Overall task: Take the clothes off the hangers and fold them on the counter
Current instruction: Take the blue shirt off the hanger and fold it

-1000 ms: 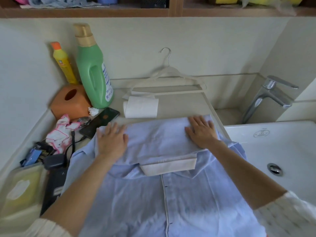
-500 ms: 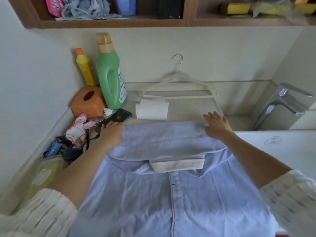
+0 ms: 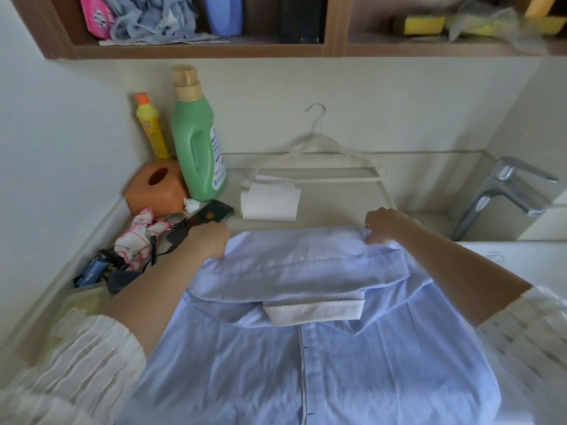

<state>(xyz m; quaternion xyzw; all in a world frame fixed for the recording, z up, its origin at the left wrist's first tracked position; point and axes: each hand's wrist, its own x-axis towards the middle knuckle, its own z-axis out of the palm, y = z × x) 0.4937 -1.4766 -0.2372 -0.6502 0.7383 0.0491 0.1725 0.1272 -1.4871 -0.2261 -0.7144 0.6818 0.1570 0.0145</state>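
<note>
Shirt [image 3: 306,348] spread on the tabletop [image 3: 331,210] before me, my hands at its far folded edge, hanger [image 3: 319,167] behind it against the wall, phone [image 3: 211,214] and bottles [image 3: 196,139] far left, faucet [image 3: 503,191] far right, shelf [image 3: 190,50] overhead

The worktop [image 3: 331,207] carries the shirt [image 3: 306,348] under my fingers [image 3: 372,237]. Past them lie a hanger [image 3: 319,173] and folded white cloth [image 3: 270,202]; left of them a phone [image 3: 208,214], orange box [image 3: 156,188] and green bottle [image 3: 196,148].
</note>
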